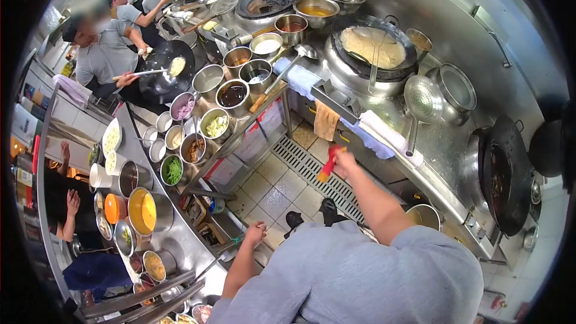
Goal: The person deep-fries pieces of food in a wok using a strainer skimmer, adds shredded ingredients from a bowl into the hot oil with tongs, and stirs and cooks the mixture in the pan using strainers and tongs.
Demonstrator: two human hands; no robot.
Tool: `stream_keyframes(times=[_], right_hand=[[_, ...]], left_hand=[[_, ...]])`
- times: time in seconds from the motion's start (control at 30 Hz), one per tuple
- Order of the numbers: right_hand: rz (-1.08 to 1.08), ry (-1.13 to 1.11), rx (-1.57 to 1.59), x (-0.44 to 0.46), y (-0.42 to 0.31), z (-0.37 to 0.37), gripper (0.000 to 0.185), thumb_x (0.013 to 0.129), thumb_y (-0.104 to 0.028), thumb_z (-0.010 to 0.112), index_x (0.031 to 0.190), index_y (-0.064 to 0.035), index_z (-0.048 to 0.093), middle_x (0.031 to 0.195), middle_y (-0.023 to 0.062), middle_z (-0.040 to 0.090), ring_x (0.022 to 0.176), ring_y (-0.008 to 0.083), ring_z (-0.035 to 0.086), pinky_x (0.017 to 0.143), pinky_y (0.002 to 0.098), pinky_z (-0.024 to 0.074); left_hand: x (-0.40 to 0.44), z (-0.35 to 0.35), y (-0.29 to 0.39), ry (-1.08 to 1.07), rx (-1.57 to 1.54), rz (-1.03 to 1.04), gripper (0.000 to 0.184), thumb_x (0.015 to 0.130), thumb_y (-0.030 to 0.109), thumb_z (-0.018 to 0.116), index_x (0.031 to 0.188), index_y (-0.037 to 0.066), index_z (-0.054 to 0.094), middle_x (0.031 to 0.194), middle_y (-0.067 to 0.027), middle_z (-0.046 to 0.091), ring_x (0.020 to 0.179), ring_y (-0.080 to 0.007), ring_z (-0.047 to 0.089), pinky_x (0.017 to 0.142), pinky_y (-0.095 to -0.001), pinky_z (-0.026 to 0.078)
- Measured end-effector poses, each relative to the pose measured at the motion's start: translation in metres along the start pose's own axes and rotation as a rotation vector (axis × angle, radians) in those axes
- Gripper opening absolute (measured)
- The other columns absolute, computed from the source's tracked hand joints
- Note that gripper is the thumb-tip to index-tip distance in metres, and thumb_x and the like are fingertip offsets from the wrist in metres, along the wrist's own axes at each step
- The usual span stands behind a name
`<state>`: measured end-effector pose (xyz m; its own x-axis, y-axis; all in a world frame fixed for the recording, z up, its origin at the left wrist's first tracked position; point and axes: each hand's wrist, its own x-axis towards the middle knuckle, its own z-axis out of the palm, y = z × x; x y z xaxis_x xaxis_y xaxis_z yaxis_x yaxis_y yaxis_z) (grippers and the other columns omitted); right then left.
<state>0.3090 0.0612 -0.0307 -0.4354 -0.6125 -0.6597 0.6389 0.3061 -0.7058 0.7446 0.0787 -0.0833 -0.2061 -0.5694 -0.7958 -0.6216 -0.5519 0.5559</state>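
Note:
My right hand [343, 164] is closed around a slim red object with a yellow-orange end [329, 165], held out over the floor drain in front of the stove; its exact kind does not show. My left hand [256, 233] hangs low by the steel prep counter [207, 258], its fingers curled in with nothing visible in them. On the stove, a wok [414, 54] holds a pale, cloudy liquid with a wire strainer [375, 54] in it. A perforated ladle [423, 99] rests on the stove top nearer to me.
Several steel pots of sauces and cut vegetables, among them dark sauce [233, 95] and green strips [172, 170], line the left counter. A dark wok [507, 174] stands at the right. Beyond the counter a person [102, 54] holds a wok and ladle. A slotted drain [312, 168] crosses the tiled floor.

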Motion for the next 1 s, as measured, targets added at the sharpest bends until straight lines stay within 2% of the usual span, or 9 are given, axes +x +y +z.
stream_keyframes(times=[0.17, 0.37, 0.43, 0.5, 0.57, 0.67, 0.8, 0.87, 1.0], right_hand=[[-0.256, -0.023, 0.192, 0.029, -0.110, 0.043, 0.025, 0.088, -0.036, 0.046, 0.079, -0.0131, 0.052, 0.070, 0.0003, 0.054, 0.062, 0.0165, 0.052, 0.054, 0.0309, 0.0466], [-0.399, 0.091, 0.401, 0.054, -0.149, 0.072, 0.027, 0.088, -0.038, 0.047, 0.090, -0.0108, 0.051, 0.093, 0.0034, 0.054, 0.079, 0.0198, 0.053, 0.072, 0.0399, 0.0470], [-0.280, 0.312, 0.198, 0.051, -0.118, 0.067, 0.033, 0.086, -0.042, 0.049, 0.095, -0.0094, 0.051, 0.100, 0.0039, 0.052, 0.081, 0.0221, 0.053, 0.074, 0.0425, 0.0469], [-0.156, 0.163, 0.158, 0.098, -0.052, 0.031, 0.040, 0.083, -0.045, 0.052, 0.099, -0.0081, 0.049, 0.101, 0.0042, 0.052, 0.081, 0.0230, 0.054, 0.070, 0.0433, 0.0473], [-0.124, 0.271, -0.341, 0.067, -0.020, 0.038, 0.039, 0.079, -0.042, 0.057, 0.090, -0.0052, 0.055, 0.088, 0.0098, 0.056, 0.079, 0.0214, 0.060, 0.064, 0.0405, 0.0471], [-0.478, 0.370, -1.049, 0.073, -0.011, 0.050, 0.033, 0.079, -0.031, 0.056, 0.095, -0.0029, 0.060, 0.094, 0.0208, 0.057, 0.083, 0.0314, 0.059, 0.074, 0.0383, 0.0457], [-1.013, 0.568, -1.287, 0.067, -0.089, 0.101, 0.045, 0.078, -0.027, 0.054, 0.116, -0.0034, 0.049, 0.122, 0.0215, 0.043, 0.106, 0.0346, 0.047, 0.089, 0.0396, 0.0399], [-1.075, 0.785, -1.317, 0.087, -0.114, 0.109, 0.053, 0.077, -0.030, 0.058, 0.119, -0.0004, 0.044, 0.127, 0.0219, 0.038, 0.110, 0.0362, 0.043, 0.092, 0.0418, 0.0377], [-0.909, 0.683, -1.330, 0.096, -0.115, 0.117, 0.054, 0.077, -0.031, 0.059, 0.120, -0.0013, 0.044, 0.127, 0.0190, 0.039, 0.112, 0.0346, 0.042, 0.093, 0.0425, 0.0357]], left_hand=[[0.007, -0.033, -0.001, 0.018, -0.108, -0.007, 0.037, 0.086, 0.020, 0.050, 0.120, 0.006, 0.046, 0.089, -0.0074, 0.058, 0.064, -0.0158, 0.057, 0.055, -0.0288, 0.045], [-0.017, -0.047, -0.007, 0.043, -0.134, 0.024, 0.033, 0.086, 0.022, 0.051, 0.114, 0.005, 0.050, 0.088, -0.0055, 0.059, 0.065, -0.0150, 0.057, 0.053, -0.0281, 0.045], [-0.024, -0.045, -0.011, 0.033, -0.171, -0.032, 0.032, 0.086, 0.023, 0.051, 0.114, 0.007, 0.050, 0.086, -0.0041, 0.058, 0.065, -0.0148, 0.057, 0.051, -0.0275, 0.044], [-0.029, -0.042, -0.017, 0.034, -0.275, -0.131, 0.029, 0.086, 0.024, 0.053, 0.112, 0.011, 0.053, 0.083, -0.0008, 0.058, 0.063, -0.0139, 0.057, 0.048, -0.0265, 0.042], [-0.024, -0.041, -0.026, 0.044, -0.305, -0.134, 0.029, 0.086, 0.025, 0.053, 0.112, 0.012, 0.053, 0.083, -0.0009, 0.058, 0.063, -0.0134, 0.057, 0.048, -0.0263, 0.041], [-0.019, -0.043, -0.027, 0.071, -0.390, -0.154, 0.029, 0.085, 0.024, 0.054, 0.112, 0.012, 0.053, 0.084, -0.0019, 0.058, 0.062, -0.0126, 0.056, 0.048, -0.0257, 0.041], [-0.010, -0.060, -0.009, 0.147, -0.338, -0.105, 0.030, 0.085, 0.020, 0.054, 0.112, 0.007, 0.052, 0.085, -0.0037, 0.059, 0.060, -0.0149, 0.057, 0.049, -0.0277, 0.043], [-0.009, -0.072, 0.011, 0.071, -0.248, -0.148, 0.032, 0.085, 0.021, 0.055, 0.112, 0.005, 0.052, 0.086, -0.0052, 0.059, 0.062, -0.0158, 0.057, 0.053, -0.0281, 0.046], [0.014, -0.105, 0.054, 0.101, 0.047, -0.086, 0.036, 0.084, 0.024, 0.054, 0.115, 0.004, 0.051, 0.085, -0.0063, 0.059, 0.064, -0.0149, 0.057, 0.053, -0.0265, 0.046]])
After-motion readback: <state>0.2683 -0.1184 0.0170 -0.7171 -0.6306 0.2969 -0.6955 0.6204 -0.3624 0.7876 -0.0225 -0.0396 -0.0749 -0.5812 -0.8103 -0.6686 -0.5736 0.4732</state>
